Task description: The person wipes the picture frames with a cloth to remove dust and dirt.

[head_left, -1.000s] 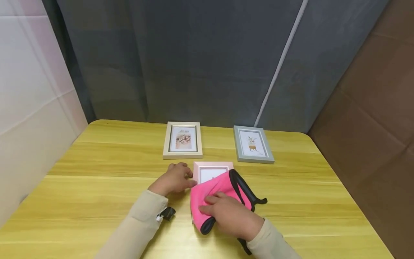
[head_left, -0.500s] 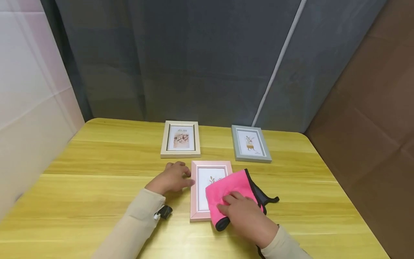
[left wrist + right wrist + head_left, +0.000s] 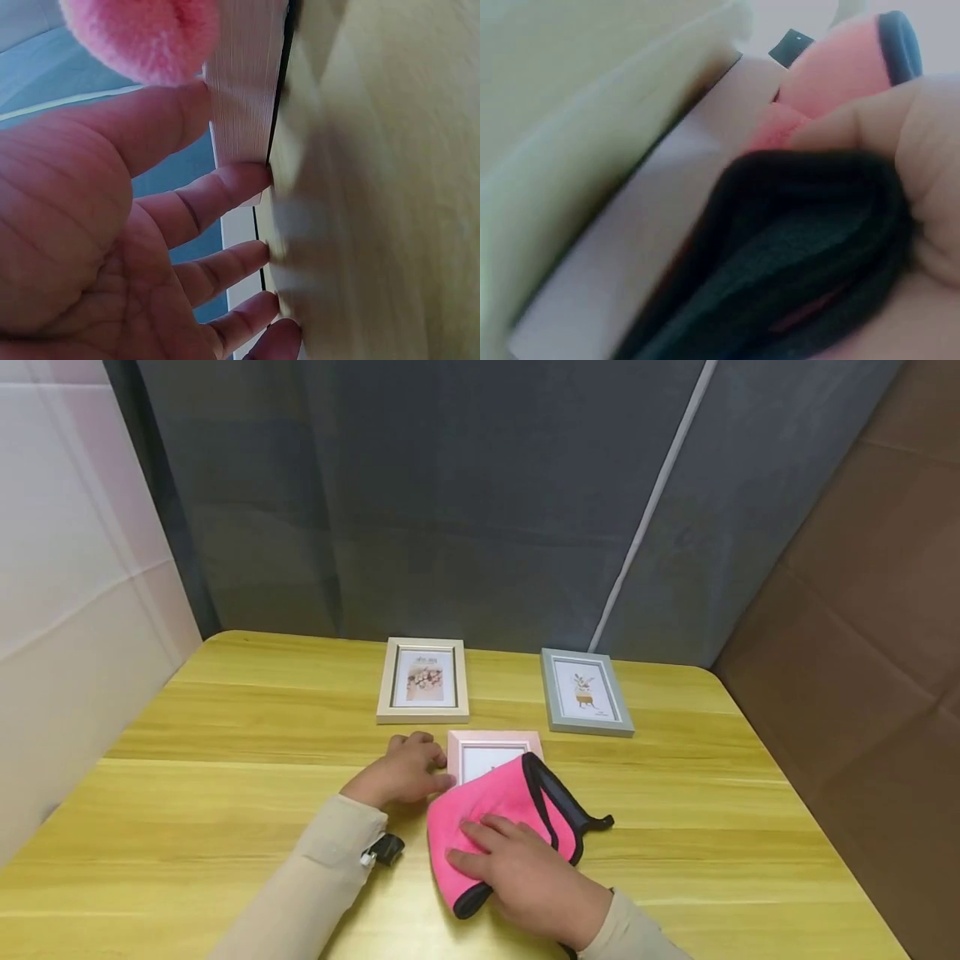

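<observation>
A pink cloth (image 3: 483, 810) with black trim, folded over, lies across a pink picture frame (image 3: 495, 737) and hides most of it. My right hand (image 3: 525, 872) rests on the cloth, fingers extended and pressing down on its top. In the right wrist view, a black-edged fold (image 3: 780, 255) of the cloth bulges under the palm. My left hand (image 3: 401, 771) stays at the frame's left side. Its thumb and index finger touch the frame's side edge (image 3: 247, 82) in the left wrist view, while its other fingertips reach down to the tabletop.
Behind the pink frame lie a cream-gold picture frame (image 3: 423, 716) on the left and a grey-blue picture frame (image 3: 592, 727) on the right. They lie on a yellow wood-grain table (image 3: 225, 760). A dark curtain (image 3: 465, 510) hangs beyond its far edge.
My right hand slid the cloth right, baring much of the pink frame half a second ago, then came back left over it. My left hand has kept its place at the frame.
</observation>
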`<state>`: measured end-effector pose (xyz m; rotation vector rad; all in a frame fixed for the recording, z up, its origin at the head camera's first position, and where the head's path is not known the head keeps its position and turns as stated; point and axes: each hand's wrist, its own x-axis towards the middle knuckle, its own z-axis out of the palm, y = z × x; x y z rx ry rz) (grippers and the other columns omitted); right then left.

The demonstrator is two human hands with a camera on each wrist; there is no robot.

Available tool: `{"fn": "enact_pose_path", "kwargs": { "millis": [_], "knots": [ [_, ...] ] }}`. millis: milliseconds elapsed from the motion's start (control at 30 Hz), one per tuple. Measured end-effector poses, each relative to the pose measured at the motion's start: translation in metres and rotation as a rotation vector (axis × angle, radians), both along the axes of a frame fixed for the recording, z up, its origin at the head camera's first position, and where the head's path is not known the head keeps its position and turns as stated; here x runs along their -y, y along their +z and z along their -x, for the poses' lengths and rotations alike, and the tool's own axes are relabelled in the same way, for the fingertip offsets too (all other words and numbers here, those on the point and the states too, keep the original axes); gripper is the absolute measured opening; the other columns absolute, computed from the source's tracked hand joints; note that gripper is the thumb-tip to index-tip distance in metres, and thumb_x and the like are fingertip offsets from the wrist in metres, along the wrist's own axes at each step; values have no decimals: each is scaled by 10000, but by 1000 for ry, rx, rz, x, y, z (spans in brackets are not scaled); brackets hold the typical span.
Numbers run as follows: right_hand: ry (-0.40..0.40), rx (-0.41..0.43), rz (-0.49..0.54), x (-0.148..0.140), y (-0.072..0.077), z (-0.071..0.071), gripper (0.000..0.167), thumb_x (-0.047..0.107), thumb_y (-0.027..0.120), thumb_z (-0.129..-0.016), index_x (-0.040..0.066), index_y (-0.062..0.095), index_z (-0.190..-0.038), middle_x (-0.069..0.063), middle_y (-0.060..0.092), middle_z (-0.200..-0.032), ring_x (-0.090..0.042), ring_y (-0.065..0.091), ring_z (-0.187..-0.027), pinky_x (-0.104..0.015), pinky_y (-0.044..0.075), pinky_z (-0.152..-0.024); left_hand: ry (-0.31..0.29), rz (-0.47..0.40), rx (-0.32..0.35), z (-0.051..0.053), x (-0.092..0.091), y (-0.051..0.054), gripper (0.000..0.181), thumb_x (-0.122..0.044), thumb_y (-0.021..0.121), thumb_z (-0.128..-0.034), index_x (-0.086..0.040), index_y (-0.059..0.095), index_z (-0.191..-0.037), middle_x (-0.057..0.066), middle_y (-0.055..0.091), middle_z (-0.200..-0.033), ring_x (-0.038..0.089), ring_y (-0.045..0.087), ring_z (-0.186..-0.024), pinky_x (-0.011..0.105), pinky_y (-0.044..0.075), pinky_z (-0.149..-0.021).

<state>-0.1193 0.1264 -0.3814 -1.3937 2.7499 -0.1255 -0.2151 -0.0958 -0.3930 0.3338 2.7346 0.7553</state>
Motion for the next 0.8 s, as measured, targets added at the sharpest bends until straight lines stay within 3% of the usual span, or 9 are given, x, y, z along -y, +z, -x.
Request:
{"fn": "enact_pose_path", "kwargs": {
  "millis": [233,433,533,667,733,800],
  "knots": [
    [-134,182,-90,-15,8,0,714,-119,583,-815,301,594,-1393,-12,487,-1487,-303,415,-1385,-512,413,-1054,15,-10,13,-3,-3,-2,286,-307,709,-918,-84,708,-1096,233,428,-1464,470,333,-1321,624,369,-1029],
    [-191,130,-127,-31,13,1,650,-133,613,-813,274,668,-1316,-26,569,-1413,-317,470,-1340,-505,447,-1019,23,-24,16,-4,-3,-3,277,-306,707,-919,-91,710,-1093,230,416,-1480,469,323,-1336,629,359,-1037],
    [-116,113,-90,-23,15,1,649,-122,619,-794,248,661,-1326,-28,577,-1401,-292,496,-1321,-446,424,-1056,9,-8,1,-4,-2,-2,286,-303,702,-920,-77,705,-1095,243,424,-1468,477,333,-1325,617,357,-1044],
    [49,96,-34,-3,13,-1,680,-93,604,-792,243,610,-1382,0,539,-1439,-246,488,-1331,-386,385,-1093,5,4,-3,-4,0,0,293,-296,707,-917,-65,704,-1097,245,443,-1446,472,351,-1307,609,370,-1033],
    [86,86,-31,3,11,-3,673,-79,595,-806,252,599,-1392,13,516,-1460,-250,476,-1341,-389,390,-1089,15,0,7,-5,0,0,297,-297,712,-913,-67,708,-1102,236,448,-1444,462,353,-1307,612,379,-1025],
    [73,86,-53,4,11,-5,666,-66,606,-814,273,601,-1388,24,501,-1471,-267,468,-1347,-393,398,-1082,22,-4,16,-5,0,0,297,-296,713,-913,-72,710,-1108,229,448,-1446,456,352,-1310,619,381,-1021]
  ]
}}
